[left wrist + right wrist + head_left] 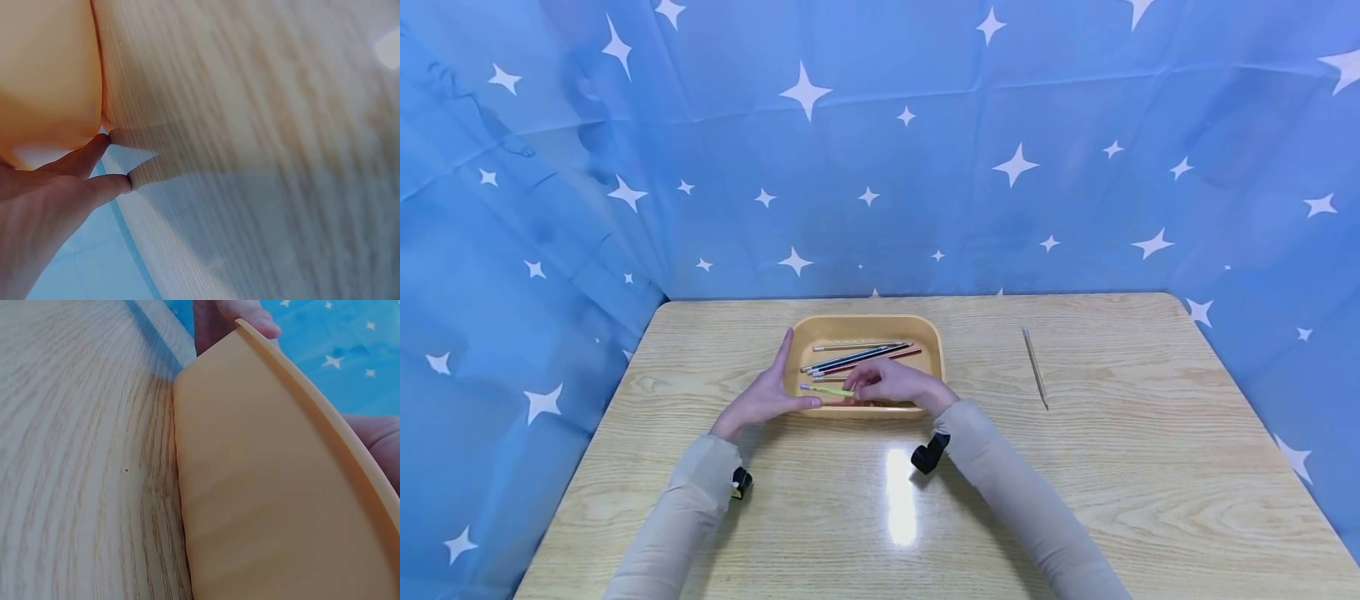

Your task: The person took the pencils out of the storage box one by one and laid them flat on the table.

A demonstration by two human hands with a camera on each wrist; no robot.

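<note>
In the head view, a tan plastic tray (934,337) holds several pencils (857,357) with dark, red and light bodies. My left hand (763,398) spreads round the tray's near left corner, its thumb over the front rim and a finger along the left side. Two fingers (94,187) reach down beside the tray to the tabletop in the left wrist view. Inside the front of the tray, my right hand (891,383) pinches a yellow-green pencil (827,389) by its right part. Its right end is hidden by the fingers. The right wrist view shows mainly the tray's outer wall (262,469).
One wood-coloured pencil (1034,367) lies alone on the table to the right of the tray. The light wooden table (1150,467) ends at a blue curtain (880,150) with white stars, behind and at both sides.
</note>
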